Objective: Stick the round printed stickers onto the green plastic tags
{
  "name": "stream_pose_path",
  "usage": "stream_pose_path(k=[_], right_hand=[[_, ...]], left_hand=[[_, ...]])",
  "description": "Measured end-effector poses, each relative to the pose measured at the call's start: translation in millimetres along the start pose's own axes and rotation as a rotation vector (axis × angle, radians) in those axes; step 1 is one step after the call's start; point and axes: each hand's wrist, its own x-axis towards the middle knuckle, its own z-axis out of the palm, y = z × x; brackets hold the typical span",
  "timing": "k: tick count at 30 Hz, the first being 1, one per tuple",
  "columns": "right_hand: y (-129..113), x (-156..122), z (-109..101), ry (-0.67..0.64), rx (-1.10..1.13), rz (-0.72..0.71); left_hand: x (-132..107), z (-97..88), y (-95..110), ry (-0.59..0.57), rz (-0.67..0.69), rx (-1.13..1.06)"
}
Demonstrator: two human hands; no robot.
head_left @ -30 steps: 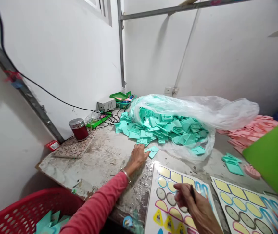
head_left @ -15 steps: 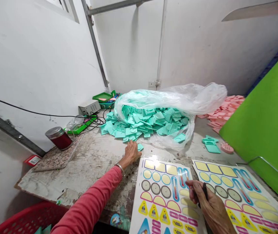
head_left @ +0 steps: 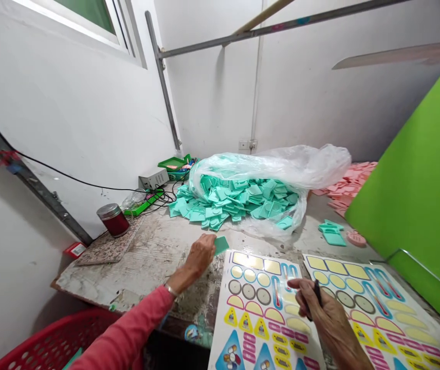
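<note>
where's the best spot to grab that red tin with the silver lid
Take the red tin around its body, just below the silver lid, coming from the open table side to its right. It stands upright and round on a patterned tile, and the wall is close on its left, so that side looks cramped.
</note>
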Motion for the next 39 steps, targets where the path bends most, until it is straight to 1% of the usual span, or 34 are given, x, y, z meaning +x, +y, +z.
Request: stream_pose_path(k=[3,4,5,6,7,8,10,13,15,18,20,21,22,23,24,25,26,27,28,29,30,31,33,35,37,39], right_hand=[[-17.6,-16.5,16.7,-0.226,0.27,0.269],[-23.0,-22.7,21.1,-0.289,0.363,0.349],[-27.8,-28.8,24.2,-0.328,0.443,0.405],[-31.6,-34.7,26.0,-0.341,0.502,0.437],[-34.2,-40.2,26.6,-0.338,0.537,0.452],[-35.7,-45.3,26.1,-0.326,0.549,0.457],[-35.0,-54.2,23.7,-0.314,0.518,0.462],[-25.9,-63.4,22.4,-0.314,0.406,0.493],[-16.8,-67.2,23.9,-0.337,0.401,0.531],[-4.4,-70.1,25.5,-0.386,0.578,0.623],[0.2,-70.1,22.8,-0.337,0.699,0.64],[1.3,-69.5,19.8,-0.297,0.72,0.617],[1.8,-68.4,15.8,-0.261,0.706,0.582],[2.0,-67.0,11.1,-0.248,0.664,0.543],[2.4,-65.4,6.2,-0.252,0.604,0.498],[3.3,-63.6,1.6,-0.271,0.538,0.448],[5.0,-61.8,-2.2,-0.299,0.47,0.401],[7.6,-60.0,-4.9,-0.332,0.403,0.359],[11.0,-58.3,-6.4,-0.364,0.335,0.323],[15.0,-56.9,-6.8,-0.382,0.261,0.287],[19.0,-55.7,-6.6,-0.38,0.184,0.25],[22.5,-54.8,-6.5,-0.366,0.108,0.211],[26.5,-52.8,-8.9,-0.302,-0.011,0.132],[25.6,-48.6,-17.0,-0.199,-0.095,0.083],[21.9,-39.8,-29.6,-0.07,-0.204,0.037],[18.8,-26.3,-41.8,0.04,-0.388,-0.08]], left_hand=[[-25.9,-14.0,48.1,0.1,0.234,-0.082],[-34.8,-16.4,63.8,0.161,0.36,-0.121],[-43.0,-17.6,77.5,0.255,0.491,-0.163],[-50.1,-17.7,88.6,0.33,0.577,-0.199],[-56.0,-16.6,96.9,0.391,0.632,-0.234],[-60.6,-14.6,102.7,0.426,0.656,-0.259],[-66.8,-8.5,108.1,0.426,0.667,-0.283],[-70.9,1.2,109.3,0.424,0.695,-0.296],[-71.7,4.7,109.1,0.44,0.672,-0.305],[-72.8,5.7,109.7,0.451,0.663,-0.303],[-75.3,6.1,111.7,0.42,0.683,-0.326],[-77.4,6.7,113.7,0.402,0.671,-0.361],[-79.7,7.4,116.7,0.386,0.615,-0.425],[-82.2,8.0,120.7,0.372,0.504,-0.526],[-84.5,8.2,126.0,0.347,0.341,-0.67],[-86.3,7.9,132.6,0.289,0.144,-0.851],[-87.5,7.0,140.3,0.187,-0.064,-1.05],[-88.1,5.8,148.9,0.056,-0.259,-1.237],[-87.9,4.4,157.8,-0.079,-0.413,-1.393],[-87.2,3.4,166.5,-0.191,-0.52,-1.508],[-86.0,2.9,174.2,-0.259,-0.596,-1.582],[-84.6,3.3,180.3,-0.283,-0.646,-1.626],[-81.5,6.6,185.4,-0.25,-0.717,-1.665],[-78.3,11.6,180.8,-0.201,-0.796,-1.66],[-74.8,16.5,169.6,-0.162,-0.855,-1.611],[-70.2,19.5,156.6,-0.133,-0.868,-1.567]])
